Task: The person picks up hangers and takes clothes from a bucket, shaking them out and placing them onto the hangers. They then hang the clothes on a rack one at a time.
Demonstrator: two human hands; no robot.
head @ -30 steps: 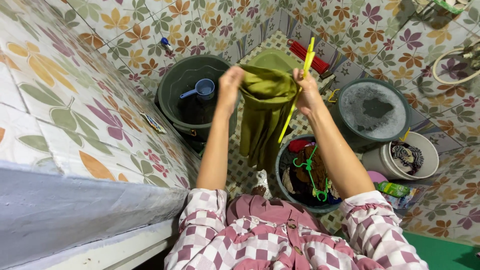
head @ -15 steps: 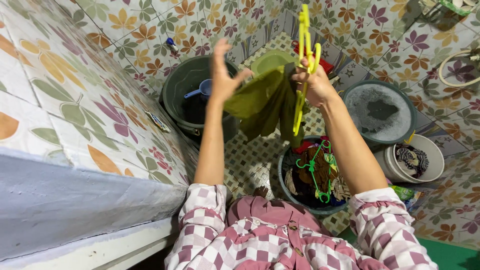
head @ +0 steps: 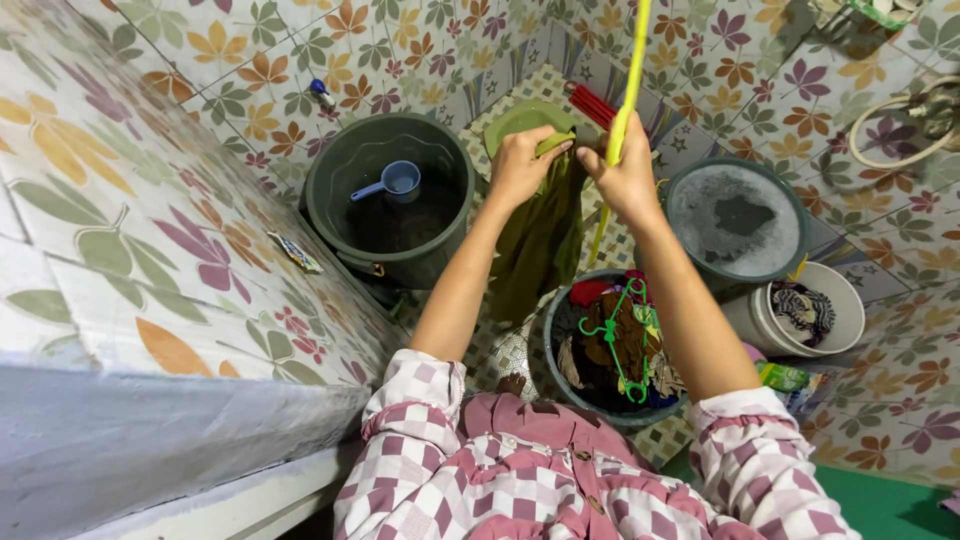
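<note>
We grip an olive-green garment (head: 545, 235) with our left hand (head: 520, 165), fingers clamped on its top edge; our right hand (head: 625, 175) is clamped on a yellow hanger (head: 625, 110). Garment hangs above a laundry basin (head: 560, 375), beside a dark bucket (head: 390, 195).

A home washroom used for laundry: leaf-patterned tiled walls (head: 150, 200) enclose a large dark water tub (head: 390, 200) with a blue scoop (head: 395, 182). Right of the tub stand a sudsy basin (head: 735, 218) and a clothes-filled bucket (head: 610, 350).
</note>
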